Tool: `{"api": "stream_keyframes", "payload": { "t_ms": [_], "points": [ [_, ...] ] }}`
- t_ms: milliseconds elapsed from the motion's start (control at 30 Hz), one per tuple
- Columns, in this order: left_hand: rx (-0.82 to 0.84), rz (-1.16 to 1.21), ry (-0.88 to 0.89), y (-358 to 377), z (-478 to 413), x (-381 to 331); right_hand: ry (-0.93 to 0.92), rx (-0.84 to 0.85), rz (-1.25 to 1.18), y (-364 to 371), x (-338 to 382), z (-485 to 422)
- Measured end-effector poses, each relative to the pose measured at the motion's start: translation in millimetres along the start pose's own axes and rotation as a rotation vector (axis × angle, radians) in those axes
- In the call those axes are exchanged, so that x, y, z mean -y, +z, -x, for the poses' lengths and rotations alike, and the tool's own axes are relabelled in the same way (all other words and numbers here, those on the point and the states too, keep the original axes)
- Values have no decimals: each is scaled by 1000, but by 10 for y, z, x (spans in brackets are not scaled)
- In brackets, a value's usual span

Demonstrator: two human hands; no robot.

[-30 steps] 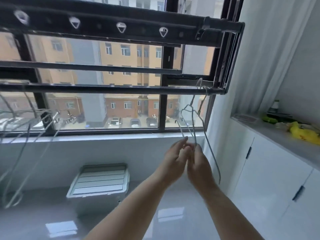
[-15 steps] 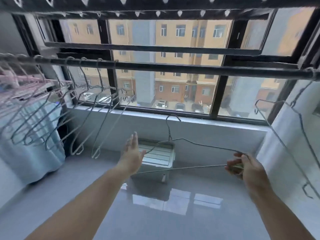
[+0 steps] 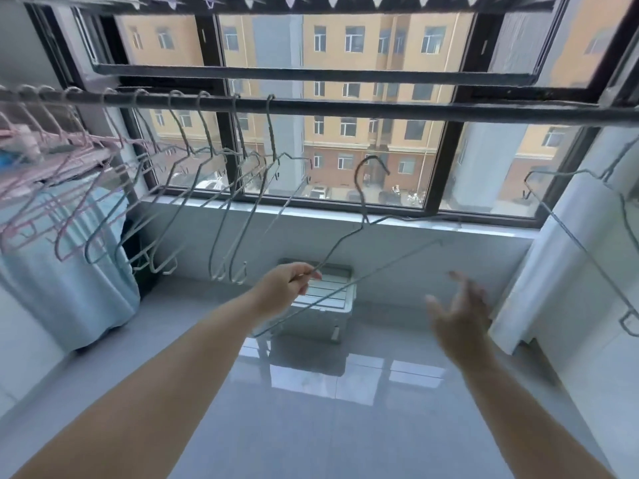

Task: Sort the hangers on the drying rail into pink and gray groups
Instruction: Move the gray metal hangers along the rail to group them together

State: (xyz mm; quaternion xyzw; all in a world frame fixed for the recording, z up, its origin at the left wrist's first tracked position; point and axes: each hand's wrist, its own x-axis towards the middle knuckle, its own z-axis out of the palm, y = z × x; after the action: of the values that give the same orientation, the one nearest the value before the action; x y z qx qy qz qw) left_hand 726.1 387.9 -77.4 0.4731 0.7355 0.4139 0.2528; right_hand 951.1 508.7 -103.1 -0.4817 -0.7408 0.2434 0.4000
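Head view: the drying rail (image 3: 380, 110) ran across the window from left to right. Pink hangers (image 3: 41, 188) crowded its left end, and a row of gray hangers (image 3: 214, 157) hung just beside them towards the middle. One more gray hanger (image 3: 570, 236) hung alone near the rail's right end, well apart from the rest.

Below the rail's middle, off the bar, was the loose gray hanger (image 3: 362, 207). Its hook pointed up at the rail without touching it. Its long axis slanted from low on the left to high on the right.

The left hand (image 3: 287, 286) held it, fingers (image 3: 307, 273) pinched on the wire of its left shoulder. The right hand (image 3: 460, 316) was released, fingers spread and blurred, under the hanger's right tip and apart from it.

The gray row lay up and to the left of the held hook, on the left hand's side, so that hand was likely the one to lift it there.

No brand or writing could be read.
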Motion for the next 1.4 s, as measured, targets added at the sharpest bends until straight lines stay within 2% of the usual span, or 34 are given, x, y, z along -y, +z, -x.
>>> {"api": "stream_keyframes", "payload": {
  "t_ms": [67, 133, 200, 267, 367, 467, 800, 933, 1033, 1100, 1200, 1267, 1300, 1333, 1400],
  "points": [
    [-31, 47, 16, 116, -29, -146, -170, 312, -65, 162, 279, 343],
    [-52, 162, 10, 238, -55, -289, -248, 595, -87, 315, 510, 615],
    [-90, 358, -19, 306, -69, -432, -235, 701, -104, 442, 694, 763],
    [-154, 482, -41, 282, -102, -538, -230, 686, -139, 493, 859, 793],
    [-217, 595, -47, 140, -174, -680, -294, 577, -156, 471, 1026, 662],
    [-260, 632, -38, -31, -262, -820, -304, 501, -238, 436, 1168, 438],
    [-229, 584, -150, -237, -509, -834, -244, 591, -374, 658, 1276, 98],
    [-239, 597, -153, -201, -553, -730, -197, 622, -368, 681, 1230, 95],
    [-291, 587, -158, -170, -520, -632, -235, 629, -259, 545, 1148, 133],
    [-319, 542, -154, -129, -531, -582, -273, 504, -208, 287, 991, 58],
    [-376, 249, -121, -58, -558, -570, -281, 39, -137, -394, 656, -233],
    [-423, 107, -80, -4, -595, -599, -242, -271, 36, -894, 340, -484],
    [-440, 85, -68, 37, -609, -619, -190, -367, 139, -1115, 168, -613],
    [-457, 72, -61, 77, -626, -638, -107, -391, 230, -1304, -3, -730],
    [-495, 55, -51, 163, -676, -643, 134, -250, 298, -1551, -305, -894]
  ]
}}
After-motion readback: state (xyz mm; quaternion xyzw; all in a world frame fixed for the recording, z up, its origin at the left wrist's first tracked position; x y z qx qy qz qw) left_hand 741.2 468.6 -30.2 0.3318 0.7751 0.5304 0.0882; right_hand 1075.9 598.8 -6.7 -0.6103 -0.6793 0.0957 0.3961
